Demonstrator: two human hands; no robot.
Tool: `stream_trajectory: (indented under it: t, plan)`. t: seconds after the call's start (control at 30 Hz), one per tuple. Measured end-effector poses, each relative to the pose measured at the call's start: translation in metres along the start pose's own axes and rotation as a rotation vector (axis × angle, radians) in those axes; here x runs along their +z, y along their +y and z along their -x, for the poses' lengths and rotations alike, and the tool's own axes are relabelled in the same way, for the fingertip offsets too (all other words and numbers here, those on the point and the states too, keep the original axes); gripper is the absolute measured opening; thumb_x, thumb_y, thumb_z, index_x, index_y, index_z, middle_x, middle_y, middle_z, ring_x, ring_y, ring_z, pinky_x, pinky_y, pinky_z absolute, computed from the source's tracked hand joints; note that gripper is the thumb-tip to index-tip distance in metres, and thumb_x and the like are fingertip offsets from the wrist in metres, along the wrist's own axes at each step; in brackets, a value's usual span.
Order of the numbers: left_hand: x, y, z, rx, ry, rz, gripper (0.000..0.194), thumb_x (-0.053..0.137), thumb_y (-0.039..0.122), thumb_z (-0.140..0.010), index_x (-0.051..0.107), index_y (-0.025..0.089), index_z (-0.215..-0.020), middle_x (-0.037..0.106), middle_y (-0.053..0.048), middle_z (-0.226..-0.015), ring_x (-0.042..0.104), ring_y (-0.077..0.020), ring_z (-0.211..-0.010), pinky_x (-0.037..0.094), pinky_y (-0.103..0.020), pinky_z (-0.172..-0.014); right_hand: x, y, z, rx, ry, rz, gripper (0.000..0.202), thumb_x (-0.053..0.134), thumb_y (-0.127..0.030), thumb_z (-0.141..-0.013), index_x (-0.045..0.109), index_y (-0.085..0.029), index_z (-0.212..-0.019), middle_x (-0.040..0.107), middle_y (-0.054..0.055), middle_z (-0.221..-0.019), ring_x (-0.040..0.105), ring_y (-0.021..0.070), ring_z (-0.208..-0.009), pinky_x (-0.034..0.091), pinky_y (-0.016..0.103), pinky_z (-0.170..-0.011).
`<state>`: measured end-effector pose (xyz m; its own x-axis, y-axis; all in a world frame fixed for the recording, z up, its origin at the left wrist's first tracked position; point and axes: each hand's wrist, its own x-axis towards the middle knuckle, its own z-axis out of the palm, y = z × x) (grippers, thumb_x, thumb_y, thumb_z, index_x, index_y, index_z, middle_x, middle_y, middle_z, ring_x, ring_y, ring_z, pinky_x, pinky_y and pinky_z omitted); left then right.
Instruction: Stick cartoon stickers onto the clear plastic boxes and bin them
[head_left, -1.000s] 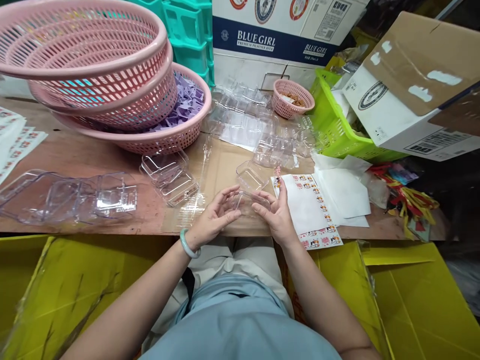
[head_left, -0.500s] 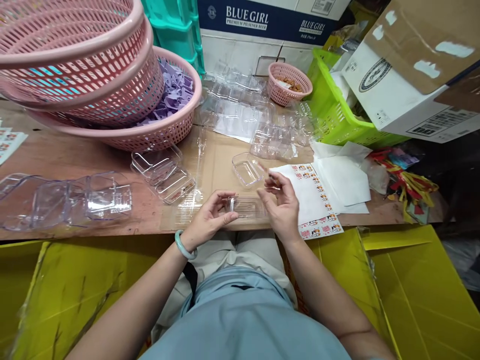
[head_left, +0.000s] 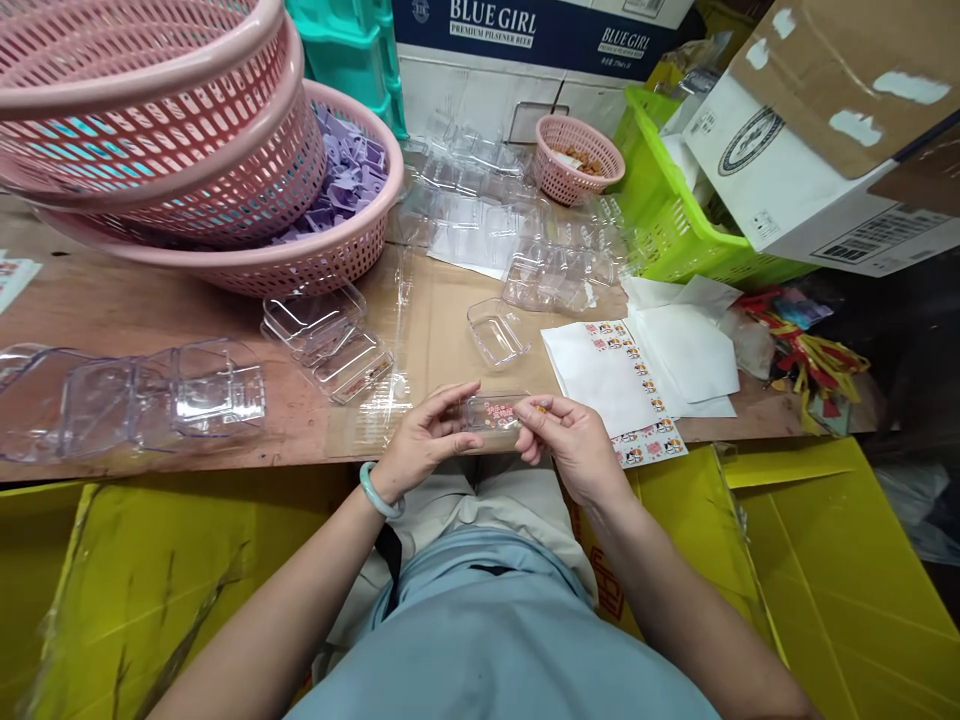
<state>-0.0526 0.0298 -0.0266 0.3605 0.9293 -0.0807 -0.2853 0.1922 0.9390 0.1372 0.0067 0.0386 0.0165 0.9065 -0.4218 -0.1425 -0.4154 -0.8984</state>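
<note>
My left hand (head_left: 429, 432) grips one end of a small clear plastic box (head_left: 472, 412), its thumb below and fingers above. From the other side my right hand (head_left: 568, 435) pinches the end of a sticker (head_left: 498, 412) with pink lettering, which lies over the box's face. Whether the whole sticker touches the plastic I cannot tell. Just beyond the hands stands another clear box (head_left: 498, 332). Right of them lies a white sticker sheet (head_left: 600, 375) with cartoon cats along its edge.
More clear boxes (head_left: 349, 365) lie to the left, beside long clear plastic pieces (head_left: 135, 395). Pink baskets (head_left: 360, 245) stand at the back left, the lowest with purple pieces. A small pink basket (head_left: 559, 180), a green crate (head_left: 660, 215) and cartons (head_left: 810, 180) are behind.
My right hand has brought the sticker down and left from above the sheet onto the box. My left hand keeps its hold on the box, nearly in the same place.
</note>
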Motion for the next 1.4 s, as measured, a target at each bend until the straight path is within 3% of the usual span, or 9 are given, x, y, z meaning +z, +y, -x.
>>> stream_trajectory:
  t: [0.2, 0.5, 0.9, 1.17, 1.3, 1.4]
  plan:
    - [0.002, 0.003, 0.000, -0.015, 0.011, 0.007, 0.062, 0.084, 0.026, -0.062, 0.064, 0.024, -0.121, 0.050, -0.010, -0.137, 0.052, -0.0296, -0.124, 0.049, -0.044, -0.101, 0.004, -0.008, 0.000, 0.018, -0.003, 0.090, 0.033, 0.076, -0.046, -0.071, 0.067, -0.016, -0.081, 0.066, 0.000, -0.054, 0.052, 0.0073, -0.041, 0.040, 0.018, -0.041]
    - [-0.006, -0.008, 0.001, 0.035, -0.049, -0.007, 0.061, 0.080, 0.024, -0.067, 0.061, 0.027, -0.126, 0.047, -0.008, -0.142, 0.049, -0.0290, -0.128, 0.047, -0.045, -0.104, 0.007, -0.013, 0.001, 0.054, 0.019, 0.152, 0.034, 0.076, -0.047, -0.069, 0.068, -0.016, -0.080, 0.066, 0.000, -0.056, 0.052, 0.0077, -0.043, 0.032, 0.018, -0.040]
    - [-0.006, -0.009, 0.002, 0.093, -0.073, -0.006, 0.060, 0.078, 0.022, -0.070, 0.060, 0.029, -0.127, 0.049, -0.006, -0.138, 0.046, -0.0273, -0.130, 0.045, -0.044, -0.107, 0.008, -0.012, 0.002, 0.061, 0.015, 0.178, 0.034, 0.074, -0.048, -0.071, 0.069, -0.016, -0.082, 0.068, 0.001, -0.057, 0.055, 0.0083, -0.045, 0.034, 0.019, -0.044]
    - [-0.004, -0.006, 0.001, 0.060, -0.051, -0.002, 0.062, 0.081, 0.025, -0.066, 0.061, 0.026, -0.125, 0.051, -0.007, -0.137, 0.049, -0.0273, -0.128, 0.046, -0.044, -0.106, 0.010, -0.011, 0.002, 0.052, 0.018, 0.191, 0.035, 0.075, -0.048, -0.070, 0.068, -0.016, -0.081, 0.068, 0.001, -0.057, 0.056, 0.0088, -0.045, 0.034, 0.019, -0.043]
    - [0.002, 0.001, 0.001, 0.015, 0.007, 0.004, 0.059, 0.083, 0.029, -0.063, 0.064, 0.021, -0.118, 0.057, -0.010, -0.131, 0.059, -0.0250, -0.115, 0.051, -0.041, -0.100, 0.010, -0.009, 0.001, 0.030, 0.015, 0.195, 0.034, 0.074, -0.048, -0.071, 0.068, -0.016, -0.081, 0.068, 0.001, -0.057, 0.056, 0.0089, -0.045, 0.037, 0.019, -0.044]
    - [0.010, 0.005, 0.001, -0.009, 0.075, -0.011, 0.048, 0.079, 0.033, -0.069, 0.064, 0.018, -0.112, 0.065, -0.010, -0.119, 0.064, -0.0213, -0.103, 0.054, -0.037, -0.094, 0.012, -0.008, 0.001, 0.003, 0.023, 0.230, 0.033, 0.073, -0.047, -0.073, 0.068, -0.016, -0.081, 0.067, 0.001, -0.057, 0.056, 0.0094, -0.046, 0.039, 0.020, -0.046]
